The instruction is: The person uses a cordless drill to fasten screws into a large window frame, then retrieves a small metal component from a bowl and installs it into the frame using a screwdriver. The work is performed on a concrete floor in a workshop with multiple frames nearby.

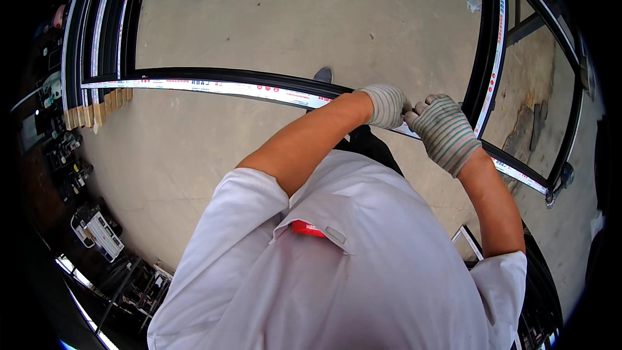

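Observation:
A large black window frame with white, printed protective film along its edges lies in front of me. Both my hands meet at its near bar, just left of the upright divider. My left hand, in a grey-striped knit glove, is closed, its fingertips mostly hidden. Beside it my right hand, gloved alike with green stripes, has its fingers curled in a pinch toward the left one. Whatever sits between the fingertips is too small or hidden to make out.
More black frame profiles stand at the left, above several wooden blocks. A white metal-cased box and cluttered shelves line the left side. Scraps of film lie on the concrete floor, and dark strips lie at the right.

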Demonstrator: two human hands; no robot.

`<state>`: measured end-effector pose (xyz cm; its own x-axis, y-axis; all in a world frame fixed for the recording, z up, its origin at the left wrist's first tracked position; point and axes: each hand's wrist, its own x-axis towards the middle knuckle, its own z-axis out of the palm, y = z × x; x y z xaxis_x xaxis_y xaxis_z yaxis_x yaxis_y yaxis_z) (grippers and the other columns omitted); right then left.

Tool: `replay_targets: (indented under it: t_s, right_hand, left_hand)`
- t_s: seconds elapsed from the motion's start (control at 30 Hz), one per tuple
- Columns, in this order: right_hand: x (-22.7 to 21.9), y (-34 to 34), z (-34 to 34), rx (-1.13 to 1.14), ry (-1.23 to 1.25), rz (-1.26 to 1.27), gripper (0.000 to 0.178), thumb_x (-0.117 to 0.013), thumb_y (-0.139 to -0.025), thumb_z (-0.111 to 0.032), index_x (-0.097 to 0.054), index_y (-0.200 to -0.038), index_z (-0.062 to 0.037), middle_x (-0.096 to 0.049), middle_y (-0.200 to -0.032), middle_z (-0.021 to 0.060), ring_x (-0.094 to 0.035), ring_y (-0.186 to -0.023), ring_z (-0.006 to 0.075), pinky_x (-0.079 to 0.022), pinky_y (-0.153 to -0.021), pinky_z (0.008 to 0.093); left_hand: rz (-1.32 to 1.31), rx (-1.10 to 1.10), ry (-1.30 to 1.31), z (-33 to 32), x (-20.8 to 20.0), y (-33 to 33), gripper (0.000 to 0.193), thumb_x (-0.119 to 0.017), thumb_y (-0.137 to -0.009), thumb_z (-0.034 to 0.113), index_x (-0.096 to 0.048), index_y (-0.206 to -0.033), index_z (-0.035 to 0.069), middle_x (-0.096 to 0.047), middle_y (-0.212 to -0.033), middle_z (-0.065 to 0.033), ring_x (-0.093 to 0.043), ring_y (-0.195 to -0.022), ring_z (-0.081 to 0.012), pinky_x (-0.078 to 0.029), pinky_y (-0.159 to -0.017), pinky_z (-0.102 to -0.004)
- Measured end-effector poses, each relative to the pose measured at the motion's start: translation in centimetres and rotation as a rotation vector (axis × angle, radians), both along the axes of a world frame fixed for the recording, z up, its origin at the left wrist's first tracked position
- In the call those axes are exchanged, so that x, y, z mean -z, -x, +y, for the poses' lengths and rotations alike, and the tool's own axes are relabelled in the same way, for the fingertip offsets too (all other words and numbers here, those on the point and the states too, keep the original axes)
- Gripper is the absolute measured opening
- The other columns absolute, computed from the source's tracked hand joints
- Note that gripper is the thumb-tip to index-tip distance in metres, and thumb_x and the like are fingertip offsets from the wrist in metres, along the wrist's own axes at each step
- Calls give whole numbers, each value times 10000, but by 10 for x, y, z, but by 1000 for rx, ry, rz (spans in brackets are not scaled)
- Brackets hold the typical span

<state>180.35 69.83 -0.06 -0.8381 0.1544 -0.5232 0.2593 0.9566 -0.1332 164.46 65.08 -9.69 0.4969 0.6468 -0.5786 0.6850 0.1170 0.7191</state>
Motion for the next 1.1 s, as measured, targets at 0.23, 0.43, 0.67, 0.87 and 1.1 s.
replay_targets:
  t_s: [0.23, 0.43, 0.67, 0.87, 1.1]
  right_hand:
    - [-12, 4, 5, 40, 27, -84, 476, -889, -656, -215, -685, -1079, -135, -682, -986, 72, -649, -1046, 277, -507, -935, 418]
    - [-10, 0, 9, 11, 19, -84, 622, -941, -594, -309, -674, -1129, -137, -670, -954, 61, -639, -997, 278, -508, -898, 422]
    - [-5, -12, 6, 55, 25, 5, 625, -902, -637, -307, -674, -1190, -130, -650, -895, 73, -634, -939, 293, -495, -868, 437]
    - [-10, -1, -2, 89, 37, 75, 510, -873, -659, -244, -684, -1107, -89, -639, -892, 110, -617, -917, 327, -491, -842, 444]
    - [-22, 24, -2, 129, 68, -21, 350, -694, -797, -68, -687, -1146, -98, -677, -939, 132, -649, -952, 328, -517, -841, 453]
  left_hand:
    - [28, -35, 4, -2, -6, -6, 261, -624, -851, 217, -773, -1005, 68, -743, -938, -204, -701, -895, -410, -555, -807, -472]
    - [64, 68, 23, 5, -6, -13, 273, -647, -831, 177, -778, -1058, 102, -749, -957, -179, -708, -915, -392, -553, -815, -478]
    - [70, 95, -26, 1, -5, -9, 343, -656, -850, 202, -758, -1174, 151, -765, -1018, -131, -718, -954, -358, -554, -809, -469]
    - [59, 57, -17, -5, -8, 15, 330, -665, -832, 204, -759, -1139, 126, -766, -1019, -128, -721, -967, -338, -551, -809, -465]
    - [23, 132, -35, -5, -11, 18, 380, -644, -839, 200, -741, -1200, 131, -763, -1055, -136, -720, -1017, -351, -556, -830, -475]
